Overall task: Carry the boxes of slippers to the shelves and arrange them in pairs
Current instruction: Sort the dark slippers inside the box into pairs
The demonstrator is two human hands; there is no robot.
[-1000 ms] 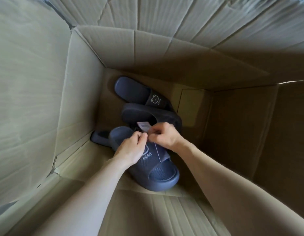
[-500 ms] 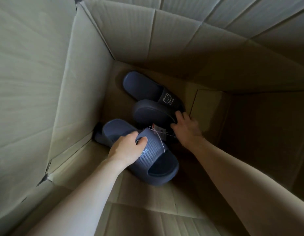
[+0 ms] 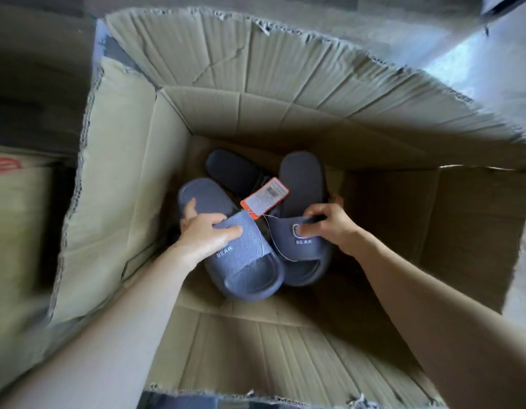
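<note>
Deep inside a big cardboard box (image 3: 120, 202), both my hands hold dark blue slippers marked BEAR. My left hand (image 3: 202, 231) grips the strap of the left slipper (image 3: 244, 270). My right hand (image 3: 326, 224) pinches the strap of the right slipper (image 3: 303, 190), which lies alongside the left one. An orange price tag (image 3: 264, 196) on a thin string sticks up between the two. A third dark slipper (image 3: 232, 169) lies behind them on the box floor, partly hidden.
The box's torn flaps (image 3: 285, 54) stand open on all sides. Another cardboard box with red print (image 3: 8, 184) sits to the left. A pale floor (image 3: 477, 60) shows at the upper right.
My right hand has taken hold of a second slipper and brought it beside the one in my left hand. The view has pulled back, so the box rim shows.
</note>
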